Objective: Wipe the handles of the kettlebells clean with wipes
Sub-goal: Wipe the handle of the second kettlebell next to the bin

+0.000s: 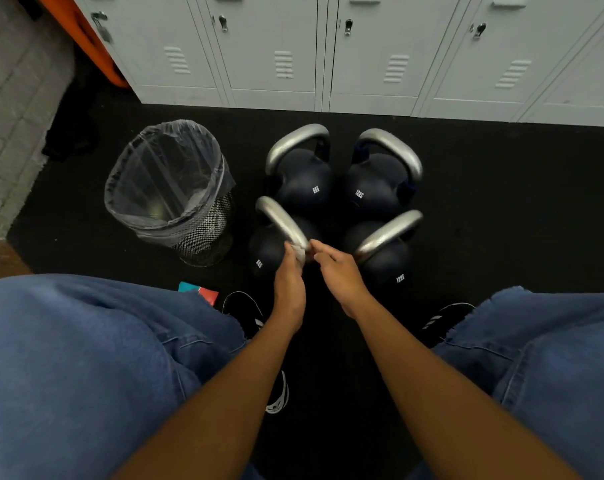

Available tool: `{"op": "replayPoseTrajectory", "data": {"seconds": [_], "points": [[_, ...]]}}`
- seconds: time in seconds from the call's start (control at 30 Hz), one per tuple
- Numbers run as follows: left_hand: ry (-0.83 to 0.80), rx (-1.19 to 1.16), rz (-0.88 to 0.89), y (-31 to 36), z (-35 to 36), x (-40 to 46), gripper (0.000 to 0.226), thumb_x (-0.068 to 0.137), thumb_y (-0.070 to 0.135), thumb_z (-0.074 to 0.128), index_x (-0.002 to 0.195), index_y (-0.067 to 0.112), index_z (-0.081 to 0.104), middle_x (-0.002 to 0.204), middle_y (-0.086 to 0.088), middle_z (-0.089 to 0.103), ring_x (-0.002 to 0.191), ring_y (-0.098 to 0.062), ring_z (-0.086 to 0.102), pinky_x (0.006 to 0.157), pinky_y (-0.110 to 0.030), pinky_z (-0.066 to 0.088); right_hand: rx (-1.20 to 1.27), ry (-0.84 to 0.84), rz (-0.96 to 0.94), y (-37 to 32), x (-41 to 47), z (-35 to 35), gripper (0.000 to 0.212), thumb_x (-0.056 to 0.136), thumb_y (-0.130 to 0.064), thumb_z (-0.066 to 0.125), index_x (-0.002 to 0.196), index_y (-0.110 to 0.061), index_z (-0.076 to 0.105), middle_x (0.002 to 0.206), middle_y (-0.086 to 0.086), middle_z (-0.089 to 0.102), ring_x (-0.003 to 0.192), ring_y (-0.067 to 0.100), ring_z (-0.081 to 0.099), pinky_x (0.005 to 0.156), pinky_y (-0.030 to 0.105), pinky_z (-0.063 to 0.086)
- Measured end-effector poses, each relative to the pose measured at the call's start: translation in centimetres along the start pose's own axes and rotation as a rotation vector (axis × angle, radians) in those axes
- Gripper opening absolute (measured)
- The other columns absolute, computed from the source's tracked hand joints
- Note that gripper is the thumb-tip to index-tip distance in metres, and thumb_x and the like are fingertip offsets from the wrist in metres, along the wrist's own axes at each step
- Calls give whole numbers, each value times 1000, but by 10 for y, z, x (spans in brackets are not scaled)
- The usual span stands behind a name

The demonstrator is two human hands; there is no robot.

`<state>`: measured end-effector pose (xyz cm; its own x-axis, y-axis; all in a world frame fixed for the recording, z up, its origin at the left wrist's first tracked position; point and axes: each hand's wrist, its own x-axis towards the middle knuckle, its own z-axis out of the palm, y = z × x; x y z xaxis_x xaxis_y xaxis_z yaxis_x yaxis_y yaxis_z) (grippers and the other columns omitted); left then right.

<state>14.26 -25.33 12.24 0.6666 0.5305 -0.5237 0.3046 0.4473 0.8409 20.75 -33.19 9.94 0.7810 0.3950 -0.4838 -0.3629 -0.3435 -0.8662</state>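
- Four dark kettlebells stood close together in a square on the black floor (501,202), just in front of a row of pale grey lockers (373,57).
- The near left kettlebell (267,249) carried a small white mark on its body (it looked like 8KG, but the print was too small to be sure), and its silver handle (281,220) ran diagonally toward the hands.
- The left hand (290,282) was closed around a white wipe (299,252) and pressed it against the near end of this handle.
- The right hand (338,271) was just beside it, with the fingers (323,249) bent and their tips touching the wipe or the end of the handle; I could not tell if it really gripped something.
- The near right kettlebell (385,261) stood right next to the right hand, and its handle (387,233) was apart from both hands.
- The two far kettlebells, far left (304,181) and far right (376,185), stood behind them, touched by no hand.
- A wire mesh bin (207,233) with a clear plastic liner (165,171) stood to the left of the kettlebells, near them.
- A small teal and red packet (200,292) lay on the floor beside the left knee, partly hidden by the blue jeans (86,358).
- Black shoes (245,310) with white stripes were visible between the legs.
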Motion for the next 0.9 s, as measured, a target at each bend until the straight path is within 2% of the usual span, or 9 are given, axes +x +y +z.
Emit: {"op": "replayPoseTrajectory", "data": {"seconds": [0.07, 0.17, 0.3, 0.4, 0.43, 0.57, 0.63, 0.77, 0.9], "points": [[16, -85, 44, 6, 0, 2, 53, 111, 41, 33, 150, 8, 44, 151, -6, 51, 140, -12, 47, 121, -31, 31, 10, -9, -2, 0, -2, 0, 41, 101, -17, 51, 140, -24, 64, 140, -8, 65, 129, 4, 57, 117, 33, 42], [34, -93, 39, 6, 3, 1, 55, 110, 46, 35, 151, 10, 44, 154, -7, 50, 144, -13, 43, 124, -35, 27, 27, -20, 5, 0, -3, -1, 42, 102, -15, 49, 142, -21, 62, 140, -7, 64, 130, 5, 56, 118, 34, 41], [-8, 4, -21, -10, 2, -6, 49, 109, 49, 33, 143, 20, 54, 147, -2, 55, 131, -7, 49, 110, -24, 34, 37, -15, 4, 3, -1, -1, 42, 102, -15, 49, 140, -22, 63, 138, -6, 66, 129, 7, 58, 118, 37, 41], [-3, 19, -57, -9, 1, -5, 31, 110, 43, 32, 116, 34, 62, 130, 6, 63, 121, -6, 53, 99, -21, 38, 52, -12, 18, 4, 1, 0, 42, 100, -16, 49, 139, -22, 64, 136, -6, 67, 129, 8, 59, 118, 39, 42], [2, -11, -68, -8, 2, -5, 31, 111, 39, 32, 115, 33, 62, 124, 10, 64, 121, -6, 54, 100, -20, 40, 52, -10, 18, 3, 1, 0, 42, 100, -17, 49, 138, -22, 65, 136, -6, 68, 129, 8, 59, 118, 40, 42], [12, -134, -43, -4, 8, -8, 43, 112, 33, 32, 146, 13, 50, 141, 1, 57, 137, -11, 48, 121, -30, 31, 74, -6, 14, 3, 1, 0, 40, 100, -21, 50, 137, -23, 65, 134, -7, 69, 128, 7, 60, 117, 39, 43], [2, -146, -46, -7, 8, -8, 45, 111, 36, 33, 147, 12, 49, 146, -3, 56, 139, -11, 47, 121, -30, 30, 91, -11, 17, 4, 1, -1, 37, 104, -23, 49, 138, -23, 65, 134, -7, 69, 127, 6, 60, 117, 39, 43], [20, -118, -93, -18, 2, 3, 40, 110, 33, 36, 142, 18, 55, 137, 4, 61, 133, -9, 51, 121, -33, 31, 88, -11, 27, 6, 0, 1, 40, 103, -24, 48, 140, -24, 63, 137, -7, 67, 130, 6, 58, 118, 39, 42], [8, -70, -145, -23, 0, 9, 47, 110, 34, 34, 150, 15, 49, 153, -4, 51, 143, -14, 43, 124, -37, 28, 62, -41, 33, 8, -5, 2, 45, 105, -15, 46, 149, -20, 53, 147, -4, 59, 137, 9, 51, 121, 39, 38]]}}
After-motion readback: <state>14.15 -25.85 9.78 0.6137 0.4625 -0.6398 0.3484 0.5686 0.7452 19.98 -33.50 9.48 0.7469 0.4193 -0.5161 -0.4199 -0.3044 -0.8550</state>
